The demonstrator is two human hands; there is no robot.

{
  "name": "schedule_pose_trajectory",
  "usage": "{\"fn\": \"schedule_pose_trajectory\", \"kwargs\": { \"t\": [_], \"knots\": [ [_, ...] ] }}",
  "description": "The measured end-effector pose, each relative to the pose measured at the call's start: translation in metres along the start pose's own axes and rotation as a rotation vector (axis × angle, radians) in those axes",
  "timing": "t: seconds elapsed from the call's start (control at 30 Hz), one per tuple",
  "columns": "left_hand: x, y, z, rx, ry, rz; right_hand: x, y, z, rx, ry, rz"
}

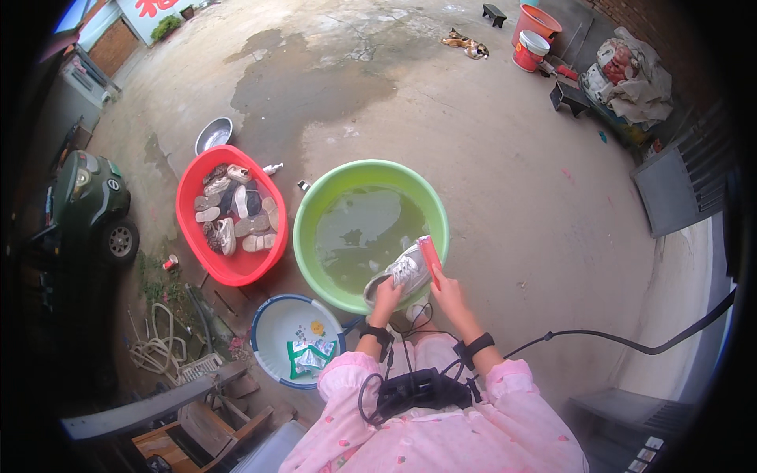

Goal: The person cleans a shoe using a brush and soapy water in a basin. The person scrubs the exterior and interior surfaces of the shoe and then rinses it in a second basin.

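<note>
The left hand (386,298) grips the heel of a grey-white sneaker (400,273) held over the near rim of the green basin (315,206), while the right hand (446,293) is closed around a red brush (430,260) laid against it. Wet fingers may well slip, dropping the shoe into the murky water, and hard scrubbing could splash the pink sleeves.

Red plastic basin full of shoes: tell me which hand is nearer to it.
Left. The left hand grips the grey sneaker closer to the red plastic basin; the right hand, holding the red brush, is farther away.
</note>
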State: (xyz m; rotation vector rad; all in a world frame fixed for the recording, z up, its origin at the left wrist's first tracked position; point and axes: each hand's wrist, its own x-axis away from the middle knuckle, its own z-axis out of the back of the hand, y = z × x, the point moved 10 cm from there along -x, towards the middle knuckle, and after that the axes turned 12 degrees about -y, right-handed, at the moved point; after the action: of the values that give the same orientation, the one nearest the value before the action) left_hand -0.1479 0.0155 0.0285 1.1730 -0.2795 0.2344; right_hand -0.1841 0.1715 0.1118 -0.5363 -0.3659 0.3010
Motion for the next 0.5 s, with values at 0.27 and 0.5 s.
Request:
{"fn": "schedule_pose_trajectory", "kwargs": {
  "t": [0.27,0.5],
  "knots": [
    [0.011,-0.018,-0.042,-0.016,-0.166,0.027,0.027,0.016,-0.027,0.182,-0.055,-0.082],
    [0.006,-0.054,-0.042,-0.091,-0.056,0.337,0.045,0.017,-0.029,0.270,-0.114,-0.055]
  ]
}}
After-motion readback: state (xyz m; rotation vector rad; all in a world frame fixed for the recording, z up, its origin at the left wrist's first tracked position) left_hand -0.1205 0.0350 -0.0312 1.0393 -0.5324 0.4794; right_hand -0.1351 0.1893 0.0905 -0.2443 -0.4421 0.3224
